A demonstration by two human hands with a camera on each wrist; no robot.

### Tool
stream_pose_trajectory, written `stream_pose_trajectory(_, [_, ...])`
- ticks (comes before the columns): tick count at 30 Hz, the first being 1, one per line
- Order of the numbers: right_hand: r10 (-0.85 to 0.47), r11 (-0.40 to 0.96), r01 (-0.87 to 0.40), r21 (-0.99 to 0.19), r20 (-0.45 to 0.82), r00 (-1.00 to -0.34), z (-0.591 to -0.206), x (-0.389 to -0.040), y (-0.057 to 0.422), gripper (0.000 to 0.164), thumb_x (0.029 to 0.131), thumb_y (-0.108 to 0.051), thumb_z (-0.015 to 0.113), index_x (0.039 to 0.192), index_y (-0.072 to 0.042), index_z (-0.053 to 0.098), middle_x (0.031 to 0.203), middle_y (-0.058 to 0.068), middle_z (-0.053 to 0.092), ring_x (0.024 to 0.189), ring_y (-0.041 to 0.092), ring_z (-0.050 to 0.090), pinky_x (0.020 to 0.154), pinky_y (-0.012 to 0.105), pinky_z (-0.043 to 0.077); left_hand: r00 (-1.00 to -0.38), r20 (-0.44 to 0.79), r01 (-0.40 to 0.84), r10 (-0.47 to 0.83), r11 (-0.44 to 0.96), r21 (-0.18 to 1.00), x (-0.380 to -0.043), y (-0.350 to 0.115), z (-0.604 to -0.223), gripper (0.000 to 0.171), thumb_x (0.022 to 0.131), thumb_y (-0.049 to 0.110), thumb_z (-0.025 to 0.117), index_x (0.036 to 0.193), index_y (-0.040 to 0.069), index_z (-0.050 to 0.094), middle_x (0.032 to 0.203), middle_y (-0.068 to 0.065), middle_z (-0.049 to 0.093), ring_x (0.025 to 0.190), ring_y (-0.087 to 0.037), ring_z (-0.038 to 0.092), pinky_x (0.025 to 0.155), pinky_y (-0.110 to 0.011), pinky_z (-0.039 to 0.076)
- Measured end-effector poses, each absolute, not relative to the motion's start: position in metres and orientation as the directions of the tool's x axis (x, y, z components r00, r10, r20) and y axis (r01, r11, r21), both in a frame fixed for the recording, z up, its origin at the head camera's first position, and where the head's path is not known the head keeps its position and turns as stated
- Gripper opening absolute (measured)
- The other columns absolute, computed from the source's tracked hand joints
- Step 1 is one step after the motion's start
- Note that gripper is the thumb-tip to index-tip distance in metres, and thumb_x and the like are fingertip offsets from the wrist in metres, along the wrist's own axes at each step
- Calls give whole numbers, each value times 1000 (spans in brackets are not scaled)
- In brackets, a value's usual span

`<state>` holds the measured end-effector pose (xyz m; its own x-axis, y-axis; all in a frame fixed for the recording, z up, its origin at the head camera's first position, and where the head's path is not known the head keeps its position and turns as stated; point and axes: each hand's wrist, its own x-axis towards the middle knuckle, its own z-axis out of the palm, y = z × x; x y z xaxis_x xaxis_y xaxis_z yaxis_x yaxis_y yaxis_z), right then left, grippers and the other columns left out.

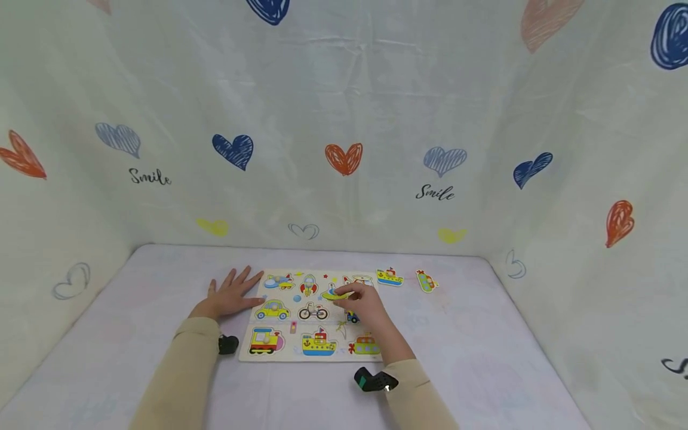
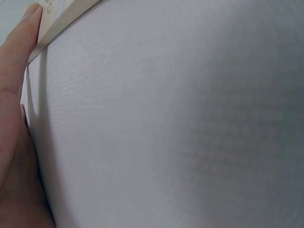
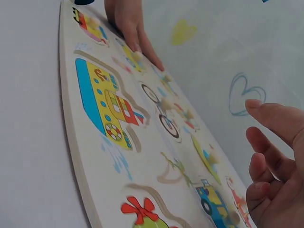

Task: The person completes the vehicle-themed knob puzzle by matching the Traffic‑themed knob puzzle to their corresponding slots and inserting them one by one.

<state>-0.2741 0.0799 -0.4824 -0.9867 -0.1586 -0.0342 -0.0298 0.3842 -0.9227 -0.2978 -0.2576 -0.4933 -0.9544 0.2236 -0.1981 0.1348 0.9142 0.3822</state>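
Observation:
My left hand (image 1: 230, 295) lies spread on the table, its thumb and a fingertip at the left edge of a wooden peg puzzle board (image 1: 269, 322). My right hand (image 3: 280, 175) hovers over the board's right half with fingers loosely bent and nothing between them. Close under those fingers, a yellow-green boat-like piece (image 3: 205, 154) sits in the board, partly hidden in the head view. Beyond the board's upper right corner lie a ship piece (image 1: 389, 276) and a submarine piece (image 1: 427, 281). On the board, the ship recess (image 3: 104, 104) and submarine recess (image 1: 365, 344) show printed pictures.
Knobbed pieces such as a car (image 1: 273, 309), a bicycle (image 1: 313, 311), a rocket (image 1: 309, 285) and a train (image 1: 266, 341) sit in the board. A white table (image 1: 457, 358) spreads around it, with a heart-printed curtain (image 1: 376, 209) behind.

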Motion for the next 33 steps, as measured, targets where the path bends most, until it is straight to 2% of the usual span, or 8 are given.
stream_pose_trajectory(8, [-72,389,23,-921,-55,-996,-485,-286,110,21,85,-14,77,105,-9,75,106,1,65,83,20,53,69,28,45,-953,-202,136,224,917,375,-299,-259,-494,86,89,62,56,155,15,26,160,-22,9,143,-50,-3,103,-74,-7])
stream_pose_trajectory(12, [-27,430,79,-899,-100,-995,-487,-293,123,20,85,-19,78,104,-15,76,100,1,64,84,21,54,69,29,45,-955,-194,138,225,914,383,-300,-260,-496,87,88,62,56,154,15,27,160,-22,9,143,-51,-3,103,-74,-8])
stream_pose_trajectory(15, [-10,462,91,-882,-108,-994,-490,-299,132,19,84,-21,78,103,-18,76,101,0,64,86,22,55,70,29,46,-955,-192,137,226,911,389,-300,-260,-496,87,88,63,56,154,15,27,160,-22,9,143,-50,-3,103,-74,-8])
stream_pose_trajectory(20, [15,471,81,-878,-84,-996,-497,-307,144,19,85,-19,77,103,-15,76,106,2,63,89,22,55,70,29,47,-956,-197,130,219,914,384,-300,-259,-497,88,88,64,56,154,15,27,160,-22,9,143,-50,-4,103,-74,-8])
stream_pose_trajectory(27, [69,458,82,-885,-56,-996,-505,-318,160,20,83,-16,78,102,-12,75,108,6,66,84,22,55,65,29,46,-957,-192,130,218,913,386,-299,-260,-498,89,87,65,56,154,15,27,160,-22,9,143,-50,-4,103,-74,-9])
stream_pose_trajectory(33, [111,473,96,-876,-49,-993,-509,-327,172,23,85,-17,78,106,-11,73,117,9,62,88,23,54,68,28,49,-957,-190,137,220,918,372,-301,-260,-500,88,88,64,55,155,15,26,160,-22,9,143,-50,-3,103,-74,-7])
